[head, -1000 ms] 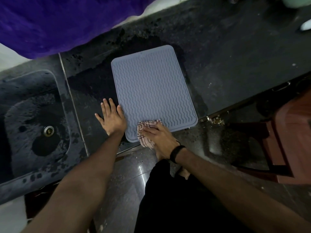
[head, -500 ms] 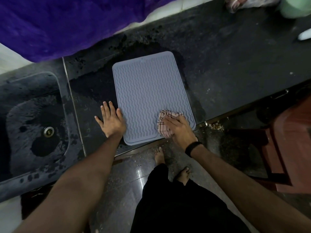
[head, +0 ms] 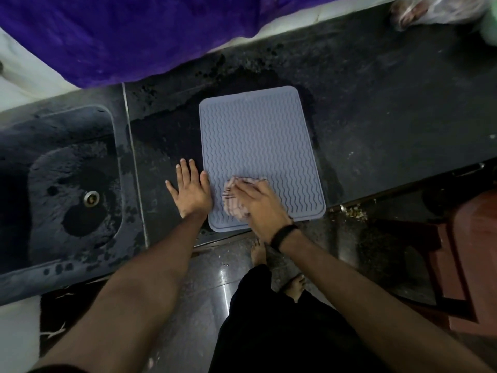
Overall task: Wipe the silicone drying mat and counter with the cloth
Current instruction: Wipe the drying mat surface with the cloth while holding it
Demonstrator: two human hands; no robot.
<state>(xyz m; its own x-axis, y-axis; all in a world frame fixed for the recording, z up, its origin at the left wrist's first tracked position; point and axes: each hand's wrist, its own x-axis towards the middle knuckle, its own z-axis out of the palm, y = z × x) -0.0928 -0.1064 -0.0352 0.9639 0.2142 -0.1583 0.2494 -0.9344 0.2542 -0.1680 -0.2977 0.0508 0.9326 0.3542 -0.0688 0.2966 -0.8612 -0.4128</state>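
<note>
A grey silicone drying mat (head: pixel 258 135) with a wavy ribbed surface lies flat on the dark stone counter (head: pixel 376 109). My right hand (head: pixel 259 203) presses a crumpled checked cloth (head: pixel 234 199) onto the mat's near left part, fingers spread flat over it. My left hand (head: pixel 191 191) lies flat on the counter, its thumb side touching the mat's left edge. The counter around the mat's far and left sides looks wet and darker.
A dark sink (head: pixel 64 184) with a metal drain (head: pixel 91 197) sits left of the mat. Purple fabric (head: pixel 129 30) hangs over the back wall. A plastic bag (head: pixel 435 9) lies at the far right. A reddish stool (head: pixel 473 259) stands on the floor right.
My right hand has slid the cloth from the mat's near right part back toward its near left. My left hand has stayed at the mat's left edge.
</note>
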